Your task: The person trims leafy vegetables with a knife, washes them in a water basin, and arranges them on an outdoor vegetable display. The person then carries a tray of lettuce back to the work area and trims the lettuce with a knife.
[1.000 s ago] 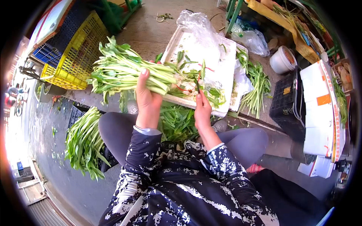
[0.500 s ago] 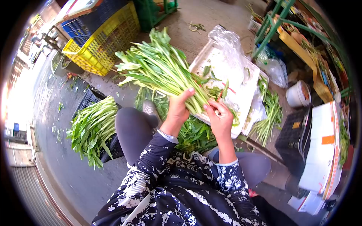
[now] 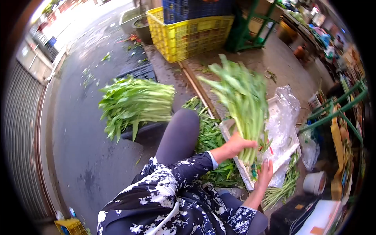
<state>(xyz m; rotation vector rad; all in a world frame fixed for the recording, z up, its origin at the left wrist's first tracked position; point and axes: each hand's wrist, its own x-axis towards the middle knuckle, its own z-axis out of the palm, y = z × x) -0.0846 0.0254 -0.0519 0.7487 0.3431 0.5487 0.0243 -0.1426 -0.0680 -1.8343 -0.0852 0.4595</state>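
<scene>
My left hand [image 3: 235,146] is closed around the lower stems of a bunch of leafy greens [image 3: 243,94], which look like water spinach. Its blurred leaves point away from me and the cut stem ends come toward my lap. Just beyond those ends, on the right, my right hand [image 3: 265,174] is open with its fingers stretched out, holding nothing. Under the bunch lies a white foam tray [image 3: 244,177], partly hidden, with crumpled clear plastic [image 3: 284,113] and a few scraps in it. Loose green leaves [image 3: 220,166] are heaped on the ground between my legs and the tray.
At my left a neat stack of greens [image 3: 135,102] rests on a black crate [image 3: 147,131]. A yellow crate [image 3: 192,35] with a blue crate [image 3: 196,11] stands ahead. On the right are more stems [image 3: 286,182], a white bucket [image 3: 314,183] and a green metal frame [image 3: 340,107].
My view has turned left. The bunch has swung more upright in my left hand. My right hand, pinched at the stem ends before, has opened and moved apart from them.
</scene>
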